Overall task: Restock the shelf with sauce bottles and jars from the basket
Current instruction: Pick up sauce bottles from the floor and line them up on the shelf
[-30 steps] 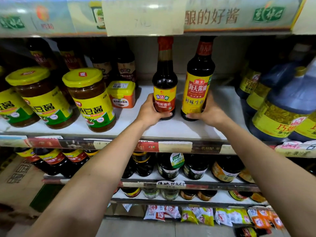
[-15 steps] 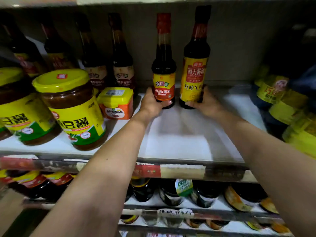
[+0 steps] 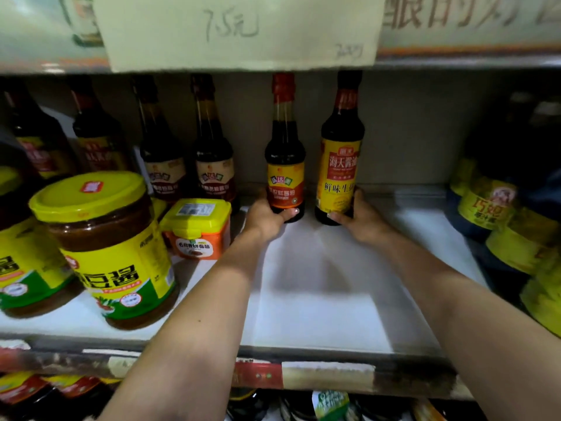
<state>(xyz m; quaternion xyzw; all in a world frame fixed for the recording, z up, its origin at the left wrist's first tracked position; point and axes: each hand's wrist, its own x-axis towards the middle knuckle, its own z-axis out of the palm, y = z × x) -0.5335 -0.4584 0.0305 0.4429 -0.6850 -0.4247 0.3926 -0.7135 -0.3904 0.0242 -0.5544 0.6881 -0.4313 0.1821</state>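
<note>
Middle of the frame, deep on the shelf (image 3: 318, 284), two dark sauce bottles stand upright, just beside each other. The left grip (image 3: 267, 215) curls round the foot of the short bottle (image 3: 285, 165), with the thumb across its front below the orange label. The right grip (image 3: 361, 220) wraps the base of the tall bottle (image 3: 340, 153). Both look full, so probably heavy, rigid and breakable, and their slim necks make them tippy. The glossy labels may slip. The wide lower body is the safest place to hold them, not the neck.
</note>
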